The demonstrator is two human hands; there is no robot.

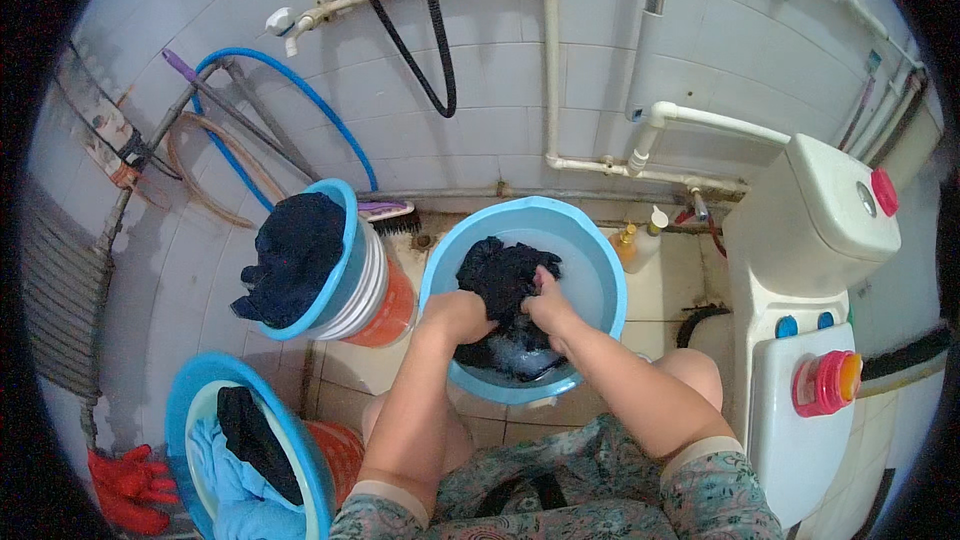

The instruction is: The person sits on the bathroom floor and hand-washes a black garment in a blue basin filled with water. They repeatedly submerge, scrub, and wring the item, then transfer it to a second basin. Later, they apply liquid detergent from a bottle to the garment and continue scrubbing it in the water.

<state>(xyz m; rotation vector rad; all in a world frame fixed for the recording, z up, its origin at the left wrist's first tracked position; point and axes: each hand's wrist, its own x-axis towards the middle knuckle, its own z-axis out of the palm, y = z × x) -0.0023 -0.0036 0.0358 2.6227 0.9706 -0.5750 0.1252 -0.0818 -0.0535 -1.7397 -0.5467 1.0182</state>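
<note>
A light blue basin (612, 285) of cloudy, soapy water stands on the floor in front of me. Bunched wet black cloth (498, 270) lies in it, partly under the water. My left hand (462, 318) grips the near left side of the cloth, its fingertips buried in the folds. On the right side my right hand (548, 306) is closed on the same cloth, thumb upward. Both forearms reach in over the basin's near rim. The garment's kind cannot be made out.
Left of the basin, a blue basin (352, 230) holding black clothes (300, 250) sits on a bucket (385, 305). Nearer, another basin (185, 410) holds light blue cloth (240, 485). A toilet (790, 400) stands right; pump bottles (645, 240) and a brush (395, 217) lie beyond.
</note>
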